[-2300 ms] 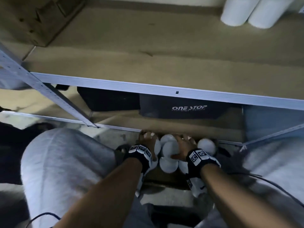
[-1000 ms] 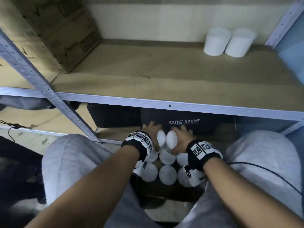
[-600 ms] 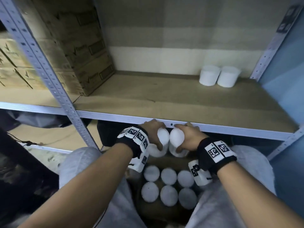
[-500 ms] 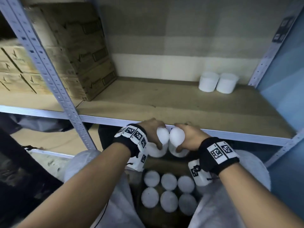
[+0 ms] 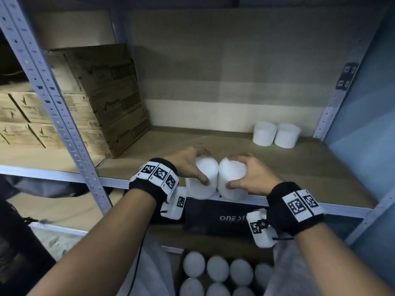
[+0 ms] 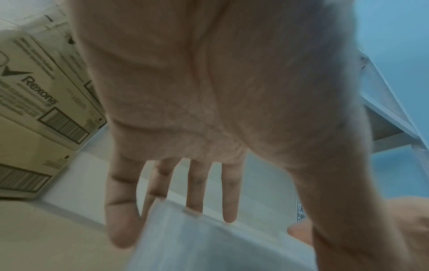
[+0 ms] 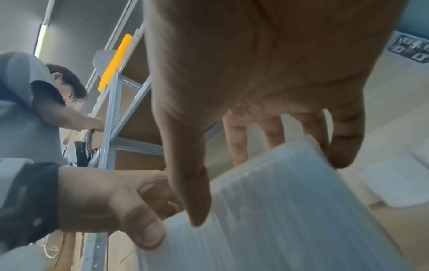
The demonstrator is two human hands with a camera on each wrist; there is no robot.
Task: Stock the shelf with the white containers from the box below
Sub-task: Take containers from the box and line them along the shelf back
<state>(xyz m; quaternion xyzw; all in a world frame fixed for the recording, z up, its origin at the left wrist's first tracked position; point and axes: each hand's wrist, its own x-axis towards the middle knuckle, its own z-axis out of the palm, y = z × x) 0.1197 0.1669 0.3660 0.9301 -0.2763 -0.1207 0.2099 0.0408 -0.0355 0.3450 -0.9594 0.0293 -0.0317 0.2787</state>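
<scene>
My left hand (image 5: 193, 165) grips a white container (image 5: 203, 180) from above, fingers and thumb round its lid. My right hand (image 5: 245, 174) holds a second white container (image 5: 232, 180) the same way. The two touch side by side at the front edge of the brown shelf (image 5: 299, 167). Two more white containers (image 5: 275, 135) stand at the back right of that shelf. Below, the box (image 5: 179, 272) holds several white containers (image 5: 218, 272). In the left wrist view the fingers (image 6: 195, 187) reach over the container (image 6: 209, 243). The right wrist view shows the thumb (image 7: 192, 183) on its container (image 7: 278, 210).
Stacked cardboard cartons (image 5: 102, 99) fill the shelf's back left. A grey perforated upright (image 5: 59, 116) stands at the left, another (image 5: 333, 97) at the back right. A black box marked ONE ST (image 5: 213, 216) sits on the lower shelf. Another person (image 7: 34, 102) works at the rack beyond.
Both hands have lifted a white container each out of the box, up past the shelf's front rail to shelf level. The head view has tilted up to the shelf.
</scene>
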